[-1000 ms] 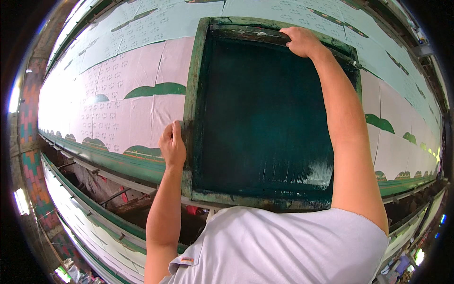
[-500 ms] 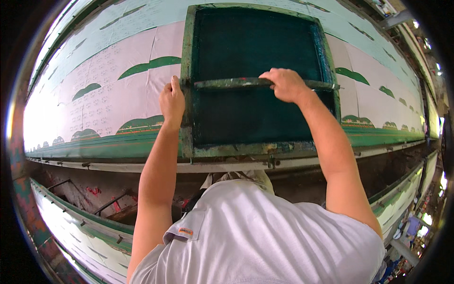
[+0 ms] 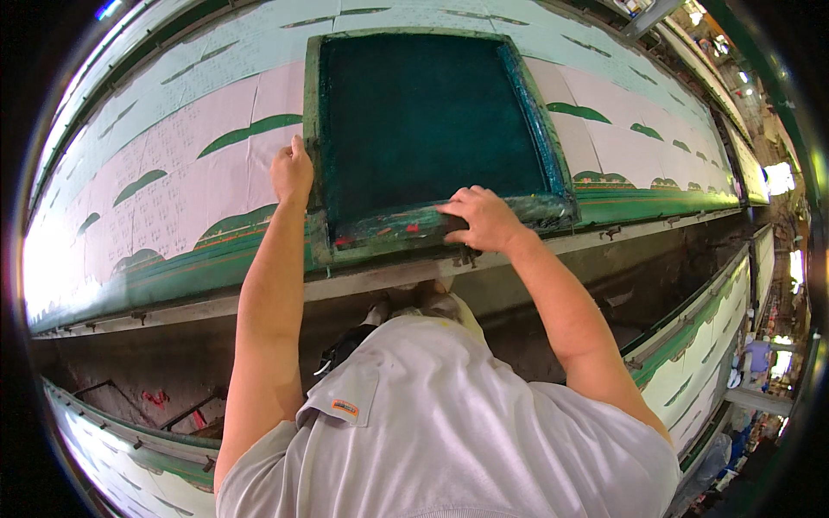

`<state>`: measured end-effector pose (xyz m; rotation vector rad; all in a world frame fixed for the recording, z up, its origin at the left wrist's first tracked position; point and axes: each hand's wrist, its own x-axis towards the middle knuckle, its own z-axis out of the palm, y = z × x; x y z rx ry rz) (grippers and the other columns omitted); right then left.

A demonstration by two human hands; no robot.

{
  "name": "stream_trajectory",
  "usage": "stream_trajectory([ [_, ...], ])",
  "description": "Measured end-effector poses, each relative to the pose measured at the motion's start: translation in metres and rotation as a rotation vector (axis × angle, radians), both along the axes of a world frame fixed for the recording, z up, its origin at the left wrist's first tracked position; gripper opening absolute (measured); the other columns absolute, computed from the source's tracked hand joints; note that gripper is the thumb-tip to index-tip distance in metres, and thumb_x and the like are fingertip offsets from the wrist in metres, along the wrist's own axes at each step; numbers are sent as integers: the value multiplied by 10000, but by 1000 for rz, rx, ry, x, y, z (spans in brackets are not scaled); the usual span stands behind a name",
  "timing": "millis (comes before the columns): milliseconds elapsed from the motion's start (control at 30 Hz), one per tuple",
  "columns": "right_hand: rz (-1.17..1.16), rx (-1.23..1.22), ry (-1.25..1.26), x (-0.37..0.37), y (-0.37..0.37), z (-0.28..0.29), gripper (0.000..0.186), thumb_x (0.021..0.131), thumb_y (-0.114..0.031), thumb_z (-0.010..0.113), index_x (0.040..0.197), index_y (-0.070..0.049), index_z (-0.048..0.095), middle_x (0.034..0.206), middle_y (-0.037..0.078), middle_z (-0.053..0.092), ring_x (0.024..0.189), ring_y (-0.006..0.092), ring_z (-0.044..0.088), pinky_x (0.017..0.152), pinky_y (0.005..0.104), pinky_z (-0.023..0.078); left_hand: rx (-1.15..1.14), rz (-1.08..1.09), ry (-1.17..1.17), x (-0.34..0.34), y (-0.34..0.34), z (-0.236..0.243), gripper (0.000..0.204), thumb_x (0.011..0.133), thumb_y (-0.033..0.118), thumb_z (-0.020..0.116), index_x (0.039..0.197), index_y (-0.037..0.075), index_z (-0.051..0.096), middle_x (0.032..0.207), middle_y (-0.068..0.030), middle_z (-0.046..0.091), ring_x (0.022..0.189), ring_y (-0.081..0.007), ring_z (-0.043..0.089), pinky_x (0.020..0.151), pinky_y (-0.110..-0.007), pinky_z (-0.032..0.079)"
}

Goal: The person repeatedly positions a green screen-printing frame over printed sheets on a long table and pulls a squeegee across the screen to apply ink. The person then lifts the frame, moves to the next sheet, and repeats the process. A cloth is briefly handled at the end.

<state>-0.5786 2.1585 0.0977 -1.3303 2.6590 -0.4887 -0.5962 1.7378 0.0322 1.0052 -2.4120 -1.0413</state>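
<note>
A printing screen with a worn green frame and dark teal ink lies on the long printing table. My left hand is closed on the frame's left side. My right hand grips a long squeegee spattered with green, red and dark paint, which lies across the screen's near end. The right fingers curl over the squeegee's bar, partly hiding it.
Pale pink and light blue printed panels with green shapes cover the table around the screen. Below its near rail runs a dark gap, with a second printed table behind me and cluttered floor at the far right.
My right hand has drawn the squeegee from the screen's far end across to its near end. My left hand has stayed on the frame. The view has shifted with my head.
</note>
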Motion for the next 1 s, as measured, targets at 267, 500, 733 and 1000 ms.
stream_trajectory([
  [267, 113, -127, -25, -7, 21, -9, 560, 917, -558, 826, 1268, -122, 811, 1212, 133, 767, 1143, 365, 711, 993, 495, 559, -201, 9, 57, -9, -16, -36, 427, 1070, 304, 510, 1082, -23, 783, 1161, -317, 762, 1152, -552, 694, 992, -606, 541],
  [500, -27, -564, -14, -75, 164, 2, 349, 961, -305, 840, 1234, -90, 804, 1283, 127, 802, 1201, 343, 743, 1047, 475, 562, -344, 103, -128, -10, -21, -39, 502, 1132, 356, 449, 1123, -33, 766, 1227, -326, 748, 1210, -533, 679, 1039, -598, 522],
  [733, -967, -556, -493, -109, 296, -55, 419, 1121, -356, 679, 1381, -32, 740, 1259, 182, 772, 1148, 270, 737, 994, 420, 568, -455, 227, -399, -10, 2, -21, 549, 1166, 413, 377, 1294, 23, 741, 1359, -289, 728, 1298, -497, 663, 1108, -590, 510],
  [1000, -1108, -682, -1128, -81, 311, -58, 516, 1126, -423, 686, 1436, -11, 707, 1278, 28, 729, 1173, 139, 619, 970, 338, 520, -601, 170, -542, -6, -28, -41, 556, 1170, 428, 374, 1327, 47, 747, 1361, -275, 735, 1291, -497, 669, 1099, -594, 516],
])
